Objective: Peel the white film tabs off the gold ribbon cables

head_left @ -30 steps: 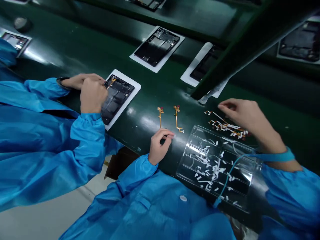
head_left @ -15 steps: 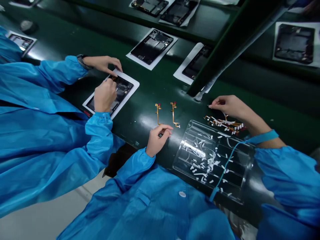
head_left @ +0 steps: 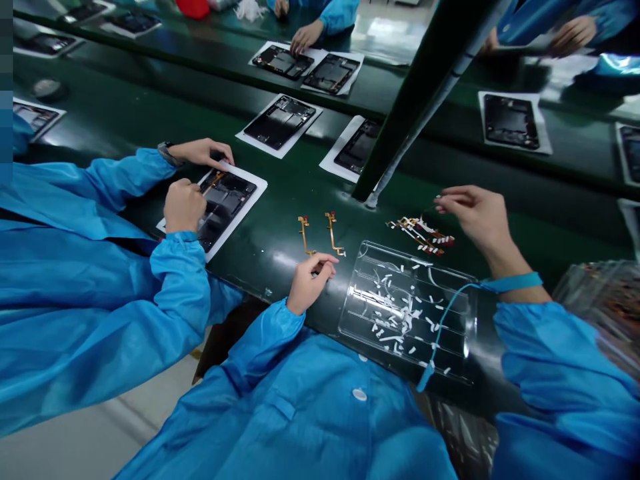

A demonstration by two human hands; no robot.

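Note:
My left hand (head_left: 311, 283) rests at the table's near side, its thumb and forefinger curled close together with nothing visible between them. Just beyond it lie two orange flex cables (head_left: 305, 235) with red ends, side by side. My right hand (head_left: 477, 210) is raised above the table at the right, fingertips pinched on something small and dark with a pale tip. Left of that hand is a pile of flex cables (head_left: 423, 235) with white tabs. Between my hands sits a clear plastic tray (head_left: 357, 293), scattered with white strips.
A co-worker's hands (head_left: 185, 207) work on a tablet body (head_left: 227, 203) at left. More tablet bodies (head_left: 280, 122) lie on white sheets farther back. A dark post (head_left: 405, 100) rises from the table. Another person's hand (head_left: 306, 37) reaches in across the table.
The view has tilted up and turned right, showing more of the far side. My right hand has lifted away from the cable pile, still pinched. My left hand has hardly moved.

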